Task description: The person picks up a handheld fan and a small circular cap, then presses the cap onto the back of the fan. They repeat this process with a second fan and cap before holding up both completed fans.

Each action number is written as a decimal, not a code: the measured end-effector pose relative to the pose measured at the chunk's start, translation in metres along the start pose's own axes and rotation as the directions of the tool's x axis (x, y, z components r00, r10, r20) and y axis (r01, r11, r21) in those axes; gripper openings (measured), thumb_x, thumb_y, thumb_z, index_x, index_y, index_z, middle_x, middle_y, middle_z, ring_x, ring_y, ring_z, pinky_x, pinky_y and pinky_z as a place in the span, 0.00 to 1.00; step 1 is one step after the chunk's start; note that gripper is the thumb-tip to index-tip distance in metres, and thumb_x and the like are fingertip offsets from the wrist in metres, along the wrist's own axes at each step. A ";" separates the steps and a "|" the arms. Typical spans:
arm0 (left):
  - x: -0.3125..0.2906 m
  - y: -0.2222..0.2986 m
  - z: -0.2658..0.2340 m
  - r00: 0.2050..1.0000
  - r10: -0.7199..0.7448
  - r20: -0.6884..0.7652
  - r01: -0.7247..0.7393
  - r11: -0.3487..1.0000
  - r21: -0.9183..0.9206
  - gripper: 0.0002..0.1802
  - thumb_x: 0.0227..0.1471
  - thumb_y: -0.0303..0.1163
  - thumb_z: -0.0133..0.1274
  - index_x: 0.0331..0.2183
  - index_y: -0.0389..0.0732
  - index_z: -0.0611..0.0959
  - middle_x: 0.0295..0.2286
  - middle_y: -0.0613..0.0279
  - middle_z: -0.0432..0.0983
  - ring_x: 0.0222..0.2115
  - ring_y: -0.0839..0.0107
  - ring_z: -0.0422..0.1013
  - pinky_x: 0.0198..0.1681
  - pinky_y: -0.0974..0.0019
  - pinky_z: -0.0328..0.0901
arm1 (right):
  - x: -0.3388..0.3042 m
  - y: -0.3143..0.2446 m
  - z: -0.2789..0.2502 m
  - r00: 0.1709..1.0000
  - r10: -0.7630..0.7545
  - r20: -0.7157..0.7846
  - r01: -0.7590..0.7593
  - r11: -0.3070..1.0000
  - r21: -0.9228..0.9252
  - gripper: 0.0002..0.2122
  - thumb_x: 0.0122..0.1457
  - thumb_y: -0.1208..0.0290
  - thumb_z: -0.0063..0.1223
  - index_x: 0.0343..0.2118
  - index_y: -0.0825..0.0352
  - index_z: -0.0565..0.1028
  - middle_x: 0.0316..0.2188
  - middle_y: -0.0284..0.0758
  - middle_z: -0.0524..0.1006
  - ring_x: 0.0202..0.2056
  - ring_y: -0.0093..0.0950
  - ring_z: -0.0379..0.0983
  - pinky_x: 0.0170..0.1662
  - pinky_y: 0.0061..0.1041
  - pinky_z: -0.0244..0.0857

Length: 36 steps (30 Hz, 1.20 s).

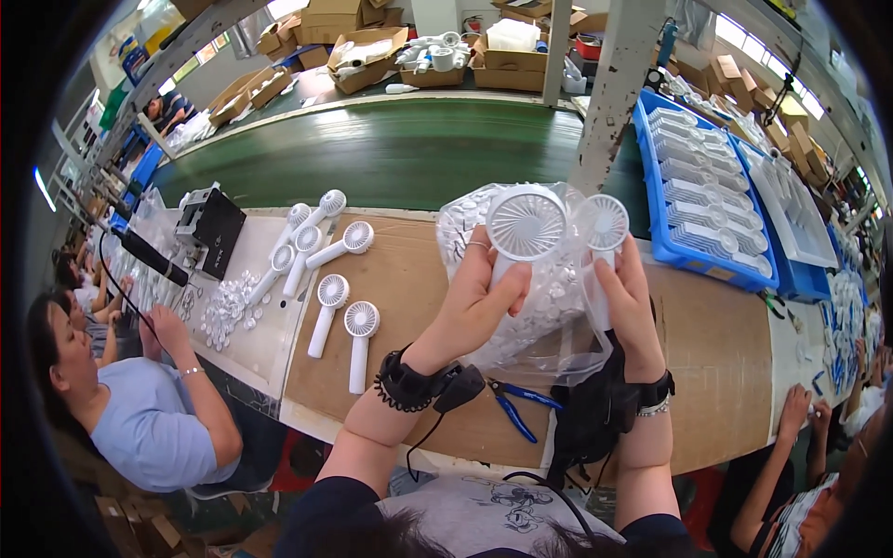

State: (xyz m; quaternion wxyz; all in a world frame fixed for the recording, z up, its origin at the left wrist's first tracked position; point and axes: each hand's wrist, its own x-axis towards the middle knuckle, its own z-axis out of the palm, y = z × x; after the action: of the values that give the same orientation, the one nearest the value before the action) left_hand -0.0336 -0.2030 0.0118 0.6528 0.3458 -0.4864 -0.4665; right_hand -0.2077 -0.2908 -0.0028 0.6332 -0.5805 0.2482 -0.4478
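Two hands [470, 299] [631, 290] each hold one fan [526, 223] [607, 221]; seven fans [362, 319] lie nearby.

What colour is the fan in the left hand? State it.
White: the fan in the left hand, seen in the head view.

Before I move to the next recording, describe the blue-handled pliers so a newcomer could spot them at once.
From the green conveyor belt, come toward the wearer to the brown cardboard sheet. Near its front edge, closer to the wearer than the clear plastic bag, lie the pliers, handles spread. Those blue handles distinguish them from the white handheld fans lying farther left.
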 end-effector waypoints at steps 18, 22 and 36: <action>0.006 0.002 -0.004 1.000 0.002 -0.019 -0.002 1.000 -0.025 0.21 0.54 0.26 0.39 0.49 0.38 0.55 0.27 0.64 0.64 0.20 0.82 0.60 0.22 0.78 0.59 | 0.012 0.033 -0.020 0.997 0.001 0.079 0.020 0.962 -0.271 0.28 0.53 0.80 0.42 0.57 0.69 0.49 0.44 0.37 0.66 0.44 0.25 0.65 0.45 0.20 0.60; 0.003 0.005 -0.006 1.000 0.004 0.000 -0.004 0.998 -0.061 0.20 0.54 0.26 0.38 0.49 0.38 0.55 0.27 0.64 0.64 0.21 0.81 0.61 0.24 0.77 0.59 | 0.009 0.030 -0.021 0.976 -0.199 0.084 0.207 0.751 -0.627 0.25 0.52 0.79 0.43 0.55 0.69 0.54 0.46 0.38 0.64 0.48 0.27 0.62 0.49 0.23 0.57; -0.008 0.012 0.016 0.970 -0.131 0.204 0.150 0.985 -0.080 0.19 0.55 0.26 0.36 0.48 0.36 0.54 0.29 0.64 0.63 0.25 0.81 0.61 0.30 0.77 0.60 | -0.030 -0.030 0.006 0.769 -0.621 0.150 0.592 0.605 -0.532 0.23 0.47 0.82 0.43 0.50 0.71 0.61 0.49 0.41 0.60 0.51 0.31 0.59 0.52 0.31 0.54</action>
State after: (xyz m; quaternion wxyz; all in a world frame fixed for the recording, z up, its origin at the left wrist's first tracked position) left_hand -0.0464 -0.1914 0.0248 0.5821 0.3001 -0.5005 -0.5663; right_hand -0.2254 -0.2597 0.0213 0.2422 -0.7747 0.1705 -0.5587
